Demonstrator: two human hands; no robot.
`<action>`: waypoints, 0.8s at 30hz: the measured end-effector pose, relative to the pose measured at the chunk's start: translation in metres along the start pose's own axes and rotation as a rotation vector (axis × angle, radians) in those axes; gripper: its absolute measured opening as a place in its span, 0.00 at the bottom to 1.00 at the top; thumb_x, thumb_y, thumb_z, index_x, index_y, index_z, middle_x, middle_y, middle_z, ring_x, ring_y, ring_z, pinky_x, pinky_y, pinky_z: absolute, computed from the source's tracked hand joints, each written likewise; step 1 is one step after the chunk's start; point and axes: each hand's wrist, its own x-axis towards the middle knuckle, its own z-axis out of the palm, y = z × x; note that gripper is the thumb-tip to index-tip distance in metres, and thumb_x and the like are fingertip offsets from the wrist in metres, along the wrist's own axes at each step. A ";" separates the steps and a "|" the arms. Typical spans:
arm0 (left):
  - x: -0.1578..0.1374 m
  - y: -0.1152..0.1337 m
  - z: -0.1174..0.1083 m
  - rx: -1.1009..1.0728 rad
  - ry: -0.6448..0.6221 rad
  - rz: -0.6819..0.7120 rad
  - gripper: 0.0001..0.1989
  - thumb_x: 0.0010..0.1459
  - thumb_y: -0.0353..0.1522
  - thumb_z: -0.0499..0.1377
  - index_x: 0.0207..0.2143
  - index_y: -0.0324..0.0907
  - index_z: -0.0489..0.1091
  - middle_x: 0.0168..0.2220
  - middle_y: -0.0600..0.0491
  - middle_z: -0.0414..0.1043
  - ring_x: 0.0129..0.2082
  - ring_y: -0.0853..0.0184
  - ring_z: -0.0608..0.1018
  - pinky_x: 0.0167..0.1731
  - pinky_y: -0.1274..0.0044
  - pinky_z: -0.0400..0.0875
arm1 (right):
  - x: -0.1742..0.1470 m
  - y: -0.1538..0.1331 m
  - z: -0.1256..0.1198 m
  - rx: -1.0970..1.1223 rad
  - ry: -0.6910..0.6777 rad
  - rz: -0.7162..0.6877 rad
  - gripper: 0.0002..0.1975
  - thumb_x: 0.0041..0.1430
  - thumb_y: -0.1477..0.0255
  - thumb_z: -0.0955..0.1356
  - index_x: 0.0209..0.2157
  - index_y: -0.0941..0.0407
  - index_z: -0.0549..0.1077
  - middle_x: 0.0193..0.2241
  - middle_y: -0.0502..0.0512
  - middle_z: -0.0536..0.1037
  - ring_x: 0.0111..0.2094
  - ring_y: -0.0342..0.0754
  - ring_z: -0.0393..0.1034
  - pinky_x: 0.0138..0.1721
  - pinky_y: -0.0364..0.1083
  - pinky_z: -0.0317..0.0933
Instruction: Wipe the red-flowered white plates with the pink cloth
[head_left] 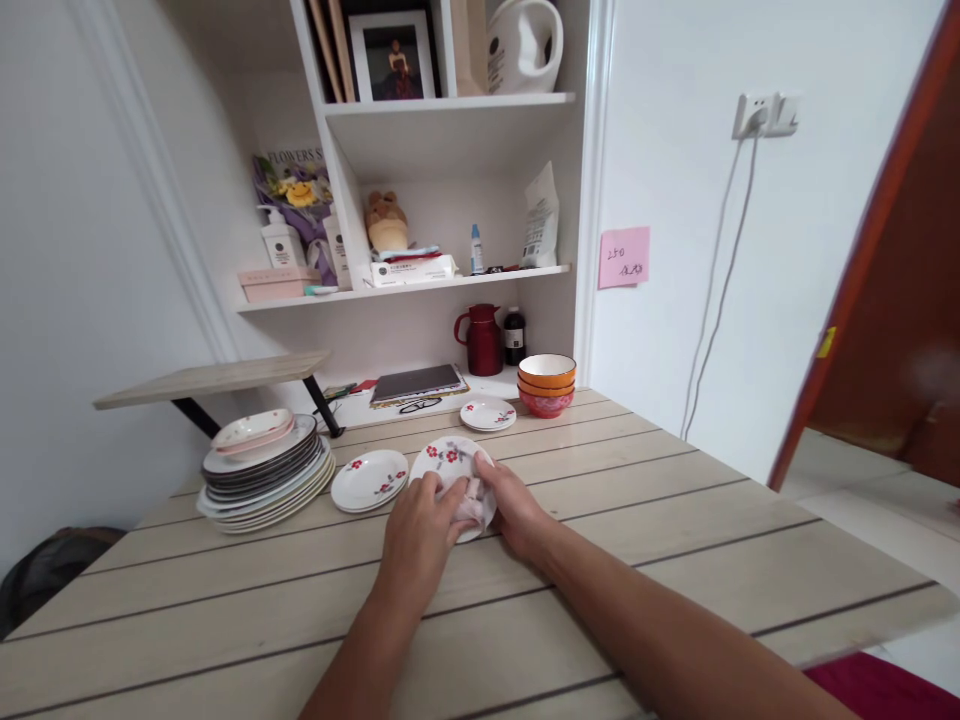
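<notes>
A small white plate with red flowers [451, 451] is held tilted just over the table in front of me. My right hand [516, 508] grips its right rim, thumb on the upper face. My left hand [421, 522] has its fingers closed on a crumpled white tissue or cloth [475, 494] against the plate's face. The plate's lower part is covered by the cloth and fingers. To the left lies a similar flowered plate [369, 480], apparently atop another. Farther back are more small flowered plates [488, 414].
Stacked plates [266, 480] with pink-rimmed dishes [253, 430] on top stand left, by a small raised shelf [214, 378]. Bowls [547, 385] are stacked back right, near a red jug [483, 340] and dark bottle [514, 337]. A laptop [418, 383] and glasses [420, 405] lie behind.
</notes>
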 end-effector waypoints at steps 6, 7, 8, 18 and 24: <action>0.001 -0.003 0.000 0.077 0.033 -0.087 0.26 0.56 0.33 0.62 0.58 0.51 0.64 0.41 0.51 0.67 0.38 0.62 0.72 0.36 0.73 0.67 | -0.007 0.001 0.003 -0.077 -0.120 -0.007 0.17 0.56 0.59 0.70 0.41 0.57 0.74 0.32 0.54 0.81 0.29 0.47 0.74 0.33 0.45 0.66; 0.001 -0.005 0.000 0.089 0.047 -0.131 0.28 0.57 0.33 0.61 0.60 0.50 0.61 0.41 0.51 0.67 0.38 0.63 0.72 0.36 0.73 0.67 | -0.008 0.001 0.003 -0.088 -0.123 -0.002 0.18 0.56 0.58 0.69 0.41 0.57 0.75 0.32 0.55 0.81 0.29 0.48 0.74 0.33 0.46 0.67; 0.001 -0.007 -0.001 0.102 0.058 -0.177 0.30 0.58 0.33 0.60 0.63 0.50 0.57 0.40 0.51 0.67 0.37 0.64 0.72 0.35 0.74 0.67 | -0.008 0.001 0.003 -0.100 -0.125 0.005 0.19 0.56 0.58 0.69 0.42 0.57 0.75 0.32 0.55 0.81 0.30 0.48 0.75 0.34 0.46 0.67; 0.000 -0.006 -0.006 0.046 -0.039 -0.144 0.23 0.59 0.26 0.54 0.56 0.49 0.63 0.45 0.51 0.67 0.42 0.64 0.74 0.35 0.76 0.67 | 0.006 -0.008 -0.004 0.109 0.196 0.094 0.17 0.62 0.60 0.65 0.43 0.58 0.74 0.39 0.60 0.82 0.35 0.50 0.77 0.37 0.49 0.70; 0.000 -0.002 0.000 -0.030 -0.126 -0.089 0.26 0.58 0.24 0.55 0.58 0.48 0.60 0.49 0.50 0.67 0.45 0.63 0.75 0.39 0.75 0.69 | -0.003 0.001 0.000 -0.043 -0.063 -0.025 0.16 0.58 0.60 0.69 0.39 0.58 0.75 0.33 0.55 0.81 0.32 0.48 0.75 0.36 0.46 0.68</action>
